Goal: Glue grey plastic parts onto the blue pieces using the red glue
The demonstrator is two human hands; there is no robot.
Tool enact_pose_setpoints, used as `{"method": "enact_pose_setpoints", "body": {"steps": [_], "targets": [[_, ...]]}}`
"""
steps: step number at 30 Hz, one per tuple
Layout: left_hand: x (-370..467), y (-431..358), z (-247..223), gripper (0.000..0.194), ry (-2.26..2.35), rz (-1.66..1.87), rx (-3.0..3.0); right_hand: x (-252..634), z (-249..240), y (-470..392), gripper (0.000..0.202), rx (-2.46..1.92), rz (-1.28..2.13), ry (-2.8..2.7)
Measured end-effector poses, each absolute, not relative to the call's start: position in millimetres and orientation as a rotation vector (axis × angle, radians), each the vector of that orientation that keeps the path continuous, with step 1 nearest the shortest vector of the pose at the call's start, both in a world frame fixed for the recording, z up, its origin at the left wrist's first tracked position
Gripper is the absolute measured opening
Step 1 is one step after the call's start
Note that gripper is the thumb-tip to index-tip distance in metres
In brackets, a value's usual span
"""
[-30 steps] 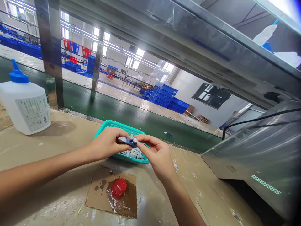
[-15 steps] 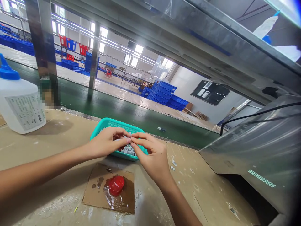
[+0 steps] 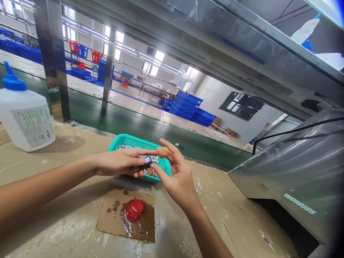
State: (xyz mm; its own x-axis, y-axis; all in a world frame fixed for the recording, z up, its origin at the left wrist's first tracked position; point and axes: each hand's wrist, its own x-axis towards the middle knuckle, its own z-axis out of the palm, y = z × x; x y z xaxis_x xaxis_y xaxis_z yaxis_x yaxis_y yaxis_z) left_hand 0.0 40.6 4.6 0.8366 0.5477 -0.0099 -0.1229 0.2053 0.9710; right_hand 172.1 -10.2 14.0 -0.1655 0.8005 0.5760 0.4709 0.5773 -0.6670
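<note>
My left hand (image 3: 120, 162) is closed round a small dark part (image 3: 146, 163) with a pale face, thumb on top of it. My right hand (image 3: 176, 172) touches the part's right edge with its thumb and bent fingers, the index finger raised. Beneath both hands is a turquoise basket (image 3: 118, 140) holding many small white and grey pieces (image 3: 126, 147). Nearer to me, a wet red lump or cup (image 3: 134, 210) sits on a stained cardboard square (image 3: 110, 224).
A white bottle with a blue nozzle (image 3: 29, 118) stands at the left. Behind the basket runs a green conveyor belt (image 3: 129, 120). Small pale pieces (image 3: 199, 185) lie right of the basket. A metal housing (image 3: 285, 161) is at the right, and a metal beam crosses overhead.
The dark part now shows in my left hand, whose fingers have shifted under it. My right hand has opened slightly, raising its index finger. The view has moved a little.
</note>
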Motion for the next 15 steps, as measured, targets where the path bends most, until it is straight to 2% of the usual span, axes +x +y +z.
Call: {"method": "enact_pose_setpoints", "body": {"steps": [4, 6, 10, 15], "targets": [[-3.2, 48.5, 4.9, 0.019, 0.413, 0.661, 1.22, 183.6, 20.5, -3.3, 0.042, -1.078, 0.569, -1.697], [-2.3, 51.3, 2.5, 0.015, 0.424, 0.74, 1.213, 190.9, 16.2, 5.1, 0.033, -1.244, 0.511, -1.809], [1.0, 55.0, -4.6, 0.015, 0.393, 0.805, 1.239, 196.1, -0.7, 26.5, 0.031, -1.59, 0.294, -2.137], [0.8, 60.9, -9.8, 0.021, 0.469, 0.873, 1.265, 187.5, -10.1, 48.6, 0.036, -1.745, 0.271, -2.387]]}}
